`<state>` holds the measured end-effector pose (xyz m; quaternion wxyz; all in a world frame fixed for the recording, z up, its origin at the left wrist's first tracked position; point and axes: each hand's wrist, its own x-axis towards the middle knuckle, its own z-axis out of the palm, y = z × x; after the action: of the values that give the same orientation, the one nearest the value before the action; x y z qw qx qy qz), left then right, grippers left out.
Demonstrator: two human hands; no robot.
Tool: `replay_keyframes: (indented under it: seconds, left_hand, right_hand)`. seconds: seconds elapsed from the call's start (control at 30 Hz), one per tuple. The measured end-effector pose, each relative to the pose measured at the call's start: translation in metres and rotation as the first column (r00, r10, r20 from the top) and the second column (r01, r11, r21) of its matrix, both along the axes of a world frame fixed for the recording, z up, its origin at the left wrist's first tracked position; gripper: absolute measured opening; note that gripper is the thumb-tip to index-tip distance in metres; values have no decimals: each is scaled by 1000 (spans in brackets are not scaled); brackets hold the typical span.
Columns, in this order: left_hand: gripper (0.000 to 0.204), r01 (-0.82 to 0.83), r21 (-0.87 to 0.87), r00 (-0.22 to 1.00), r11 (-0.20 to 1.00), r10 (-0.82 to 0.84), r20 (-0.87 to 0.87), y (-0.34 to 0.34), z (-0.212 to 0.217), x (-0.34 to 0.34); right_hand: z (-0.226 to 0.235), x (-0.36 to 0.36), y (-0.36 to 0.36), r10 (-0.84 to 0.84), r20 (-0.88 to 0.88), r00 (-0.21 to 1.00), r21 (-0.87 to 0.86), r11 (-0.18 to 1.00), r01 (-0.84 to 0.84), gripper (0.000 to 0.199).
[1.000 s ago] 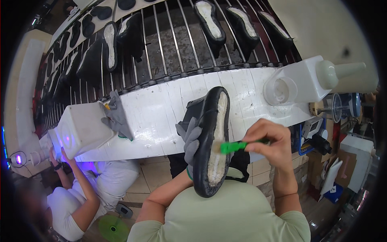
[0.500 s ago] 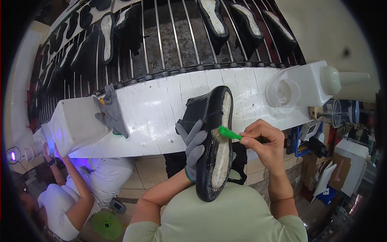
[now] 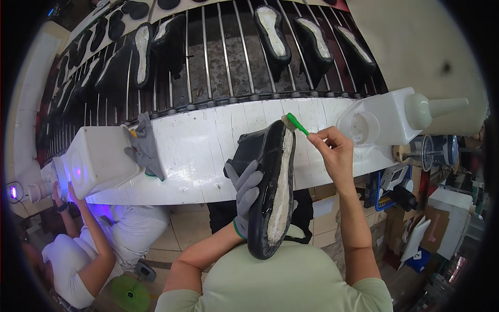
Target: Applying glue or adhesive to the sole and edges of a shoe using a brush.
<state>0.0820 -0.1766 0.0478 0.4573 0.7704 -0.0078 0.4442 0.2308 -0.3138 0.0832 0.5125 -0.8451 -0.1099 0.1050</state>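
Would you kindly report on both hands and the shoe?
Left hand gloved, holding shoe, sole showing. Right hand bare, holding brush at sole's far end. Nothing visibly blocking brush.

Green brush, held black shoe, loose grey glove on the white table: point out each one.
Green brush [image 3: 298,124]: head view, on the green handle.
Held black shoe [image 3: 270,179]: head view, on its black side.
Loose grey glove [image 3: 147,148]: head view, on its middle.

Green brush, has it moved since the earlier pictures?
Yes, the green brush has moved up the view, closer to the far edge of the white table.
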Motion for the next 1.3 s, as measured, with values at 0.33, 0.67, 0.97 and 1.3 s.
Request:
replay_keyframes:
  seconds: [0.33,0.67,0.97,1.3]
  left_hand:
    - [91,-72,-103,996,992,76,38,-9,-1,2]
    - [88,-29,-46,1000,999,29,-3,-4,6,4]
    - [78,138,10,988,990,-137,-71,14,-4,0]
    - [77,202,19,979,979,-201,-40,30,15,9]
  right_hand:
    - [11,-1,-9,149,-214,965,122,985,-124,14]
    - [30,-18,-13,233,-209,950,190,962,-194,11]
    - [67,-44,-14,412,-259,874,361,880,-308,7]
    - [91,-48,-8,559,-63,827,329,794,-511,9]
